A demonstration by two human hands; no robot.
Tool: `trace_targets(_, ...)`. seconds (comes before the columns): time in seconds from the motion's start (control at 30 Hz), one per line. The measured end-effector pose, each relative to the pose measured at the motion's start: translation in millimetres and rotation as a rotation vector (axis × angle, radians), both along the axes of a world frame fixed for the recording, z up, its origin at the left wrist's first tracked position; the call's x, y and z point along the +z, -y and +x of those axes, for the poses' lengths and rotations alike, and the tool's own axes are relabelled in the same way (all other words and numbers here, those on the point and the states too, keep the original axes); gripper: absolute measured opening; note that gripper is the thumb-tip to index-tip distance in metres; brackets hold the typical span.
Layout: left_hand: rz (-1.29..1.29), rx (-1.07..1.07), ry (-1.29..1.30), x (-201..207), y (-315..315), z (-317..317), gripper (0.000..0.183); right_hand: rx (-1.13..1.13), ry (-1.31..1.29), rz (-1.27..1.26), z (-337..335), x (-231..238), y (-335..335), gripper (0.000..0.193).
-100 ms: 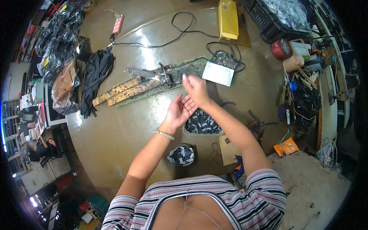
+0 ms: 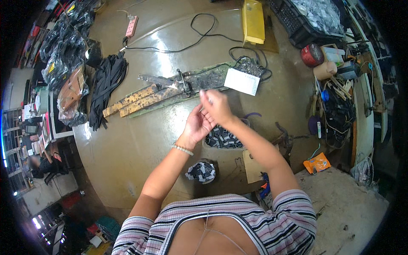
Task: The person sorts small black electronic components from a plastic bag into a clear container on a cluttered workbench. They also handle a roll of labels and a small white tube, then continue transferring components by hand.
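Observation:
My left hand [image 2: 196, 126], palm turned up and a beaded bracelet at the wrist, reaches over the middle of the table. Its palm looks bare; the fingers lie loosely out, partly covered by my right hand. My right hand [image 2: 217, 106] is closed, with its thumb along the curled fingers, close against the left fingertips. Anything small in its fingers is hidden. Just below the hands stands a clear tub [image 2: 225, 143] of small black and grey pieces. Nearer my body is a round container [image 2: 202, 171] of similar pieces. Behind the hands lies a long metal fixture [image 2: 183, 85].
A white printed sheet [image 2: 242, 81] lies by the fixture's right end. Black straps [image 2: 108, 87] lie to the left. A cable runs from a pink power strip [image 2: 131, 26] toward a yellow box [image 2: 253, 22]. A black crate [image 2: 293, 26] stands far right, above tools.
My right hand has come down slightly toward my left hand, and its thumb has moved nearer the left thumb. My left hand has hardly moved.

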State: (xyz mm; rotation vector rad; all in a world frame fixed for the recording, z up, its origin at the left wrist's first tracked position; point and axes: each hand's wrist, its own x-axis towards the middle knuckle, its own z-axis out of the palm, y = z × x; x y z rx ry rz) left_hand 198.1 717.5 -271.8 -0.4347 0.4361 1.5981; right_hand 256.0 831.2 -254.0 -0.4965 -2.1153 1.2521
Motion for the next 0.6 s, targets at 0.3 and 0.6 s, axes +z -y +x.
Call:
trace_targets(0.3,0.24,0.09,-0.177,44.0,13.3,33.4,0.037,0.092,-0.178,0.588,35.8,27.3,45.2,0.014)
trace_targets(0.6,0.281,0.387,-0.084,26.8,75.8,20.5,0.035,0.134,-0.265,0.593,26.4,42.8,95.6,0.018)
